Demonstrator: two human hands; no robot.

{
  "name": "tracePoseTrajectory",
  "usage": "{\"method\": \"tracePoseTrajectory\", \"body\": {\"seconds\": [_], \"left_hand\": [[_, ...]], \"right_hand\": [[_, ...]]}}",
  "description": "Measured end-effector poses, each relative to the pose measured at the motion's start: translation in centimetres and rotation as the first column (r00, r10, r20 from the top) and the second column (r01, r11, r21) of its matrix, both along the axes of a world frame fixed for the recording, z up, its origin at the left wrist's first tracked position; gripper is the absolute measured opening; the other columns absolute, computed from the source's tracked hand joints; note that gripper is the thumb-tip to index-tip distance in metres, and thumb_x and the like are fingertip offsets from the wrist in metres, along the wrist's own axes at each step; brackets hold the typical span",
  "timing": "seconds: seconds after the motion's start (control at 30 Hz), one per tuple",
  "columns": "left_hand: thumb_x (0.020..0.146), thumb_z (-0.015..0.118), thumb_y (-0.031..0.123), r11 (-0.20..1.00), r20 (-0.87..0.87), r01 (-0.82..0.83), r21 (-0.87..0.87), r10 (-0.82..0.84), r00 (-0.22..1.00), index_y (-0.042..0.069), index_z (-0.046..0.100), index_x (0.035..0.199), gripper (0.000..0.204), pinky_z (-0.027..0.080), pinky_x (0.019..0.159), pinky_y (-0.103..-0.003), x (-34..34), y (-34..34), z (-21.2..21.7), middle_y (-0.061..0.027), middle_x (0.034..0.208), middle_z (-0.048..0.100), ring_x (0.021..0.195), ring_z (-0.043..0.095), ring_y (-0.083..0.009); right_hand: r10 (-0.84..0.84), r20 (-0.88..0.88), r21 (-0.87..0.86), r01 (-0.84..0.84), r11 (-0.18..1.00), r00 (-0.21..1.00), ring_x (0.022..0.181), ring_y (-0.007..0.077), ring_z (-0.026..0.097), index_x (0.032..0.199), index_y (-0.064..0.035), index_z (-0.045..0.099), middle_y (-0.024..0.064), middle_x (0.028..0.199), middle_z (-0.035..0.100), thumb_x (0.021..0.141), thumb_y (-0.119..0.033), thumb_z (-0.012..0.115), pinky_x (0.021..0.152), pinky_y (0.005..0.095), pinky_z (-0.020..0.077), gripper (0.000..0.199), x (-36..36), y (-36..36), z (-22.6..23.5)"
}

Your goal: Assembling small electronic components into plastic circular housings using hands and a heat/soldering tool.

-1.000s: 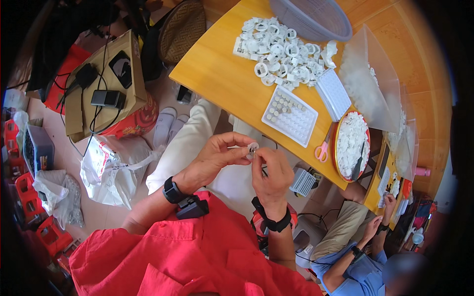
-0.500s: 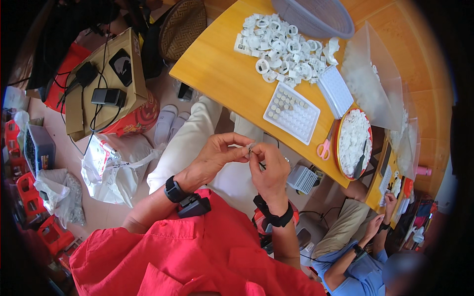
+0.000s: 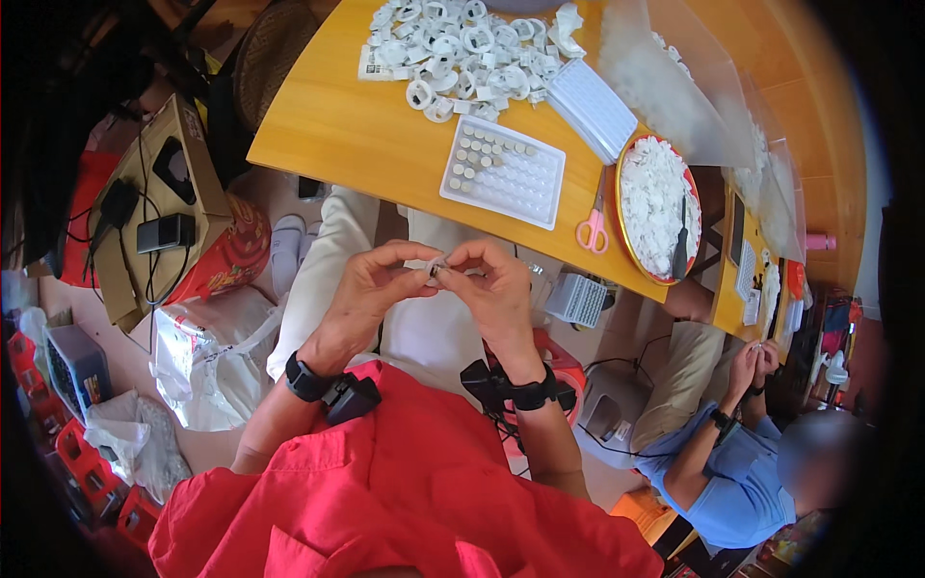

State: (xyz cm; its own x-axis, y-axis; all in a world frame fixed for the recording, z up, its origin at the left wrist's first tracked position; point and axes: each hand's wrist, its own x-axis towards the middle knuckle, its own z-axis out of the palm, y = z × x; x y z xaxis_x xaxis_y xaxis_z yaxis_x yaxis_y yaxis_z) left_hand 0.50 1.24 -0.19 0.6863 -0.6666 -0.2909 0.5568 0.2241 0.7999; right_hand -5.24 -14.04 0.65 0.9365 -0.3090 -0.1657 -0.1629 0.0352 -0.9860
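My left hand (image 3: 361, 297) and my right hand (image 3: 496, 297) meet over my lap, just short of the table edge. Thumbs and fingertips of both pinch one small whitish piece (image 3: 438, 264) with a dark spot on it. Fingers cover most of it, so its kind cannot be made out. Beyond them on the table lies a white plastic tray (image 3: 520, 200) with round cells, several holding small round greyish pieces. Behind that tray spreads a heap of white ring-shaped plastic parts (image 3: 448, 48). Pink-handled scissors (image 3: 593, 232) rest near the table edge.
A red-rimmed bowl (image 3: 621, 207) of white bits holds a dark-handled tool (image 3: 680, 252). Stacked white trays (image 3: 590, 111) stand behind it on the wooden table (image 3: 318, 125). To the left are a cardboard box (image 3: 207, 193) and a white bag (image 3: 207, 361). A co-worker (image 3: 727, 482) sits at right.
The view has shifted, so the table sits further left and higher. My fingers have changed their hold on the small piece between both hands. The co-worker's hands have come together.
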Motion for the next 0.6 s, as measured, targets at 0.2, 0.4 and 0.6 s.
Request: {"method": "tracePoseTrajectory", "body": {"seconds": [0.2,0.4,0.6], "left_hand": [[0.085,0.058,0.005,0.998,-0.047,0.068,-0.002,-0.068,0.997,-0.001,0.06,0.106,0.022,0.051,0.084,-0.03,-0.1,-0.4,0.0,-0.0095,0.102,0.059,0.091,0.06,-0.0178],[0.084,0.059,0.005,0.994,-0.089,0.108,-0.009,-0.109,0.99,-0.003,0.059,0.105,0.022,0.052,0.083,-0.03,-0.2,-0.2,-0.2,-0.0104,0.1,0.06,0.092,0.061,-0.0184],[0.085,0.058,0.006,0.997,-0.229,0.038,-0.062,-0.051,0.972,-0.003,0.06,0.103,0.02,0.052,0.083,-0.03,0.0,-0.6,0.0,-0.0103,0.101,0.06,0.092,0.06,-0.0175]], "right_hand": [[0.011,-0.076,0.266,0.009,0.964,0.997,0.071,0.0074,0.057,0.084,-0.001,0.056,0.0017,0.078,0.058,0.075,0.004,0.066,0.064,0.0191,0.0474,0.014,-1.0,-0.9,0.0],[0.035,-0.111,0.297,-0.001,0.955,0.993,0.069,0.0078,0.057,0.085,-0.0011,0.054,0.002,0.076,0.057,0.075,0.003,0.066,0.064,0.0192,0.0477,0.016,-1.2,-1.0,-0.6],[-0.031,-0.116,0.241,0.058,0.969,0.993,0.072,0.0071,0.055,0.09,-0.0009,0.054,0.0018,0.08,0.057,0.076,0.004,0.064,0.065,0.0187,0.0462,0.018,-0.9,-0.3,0.8]]}}
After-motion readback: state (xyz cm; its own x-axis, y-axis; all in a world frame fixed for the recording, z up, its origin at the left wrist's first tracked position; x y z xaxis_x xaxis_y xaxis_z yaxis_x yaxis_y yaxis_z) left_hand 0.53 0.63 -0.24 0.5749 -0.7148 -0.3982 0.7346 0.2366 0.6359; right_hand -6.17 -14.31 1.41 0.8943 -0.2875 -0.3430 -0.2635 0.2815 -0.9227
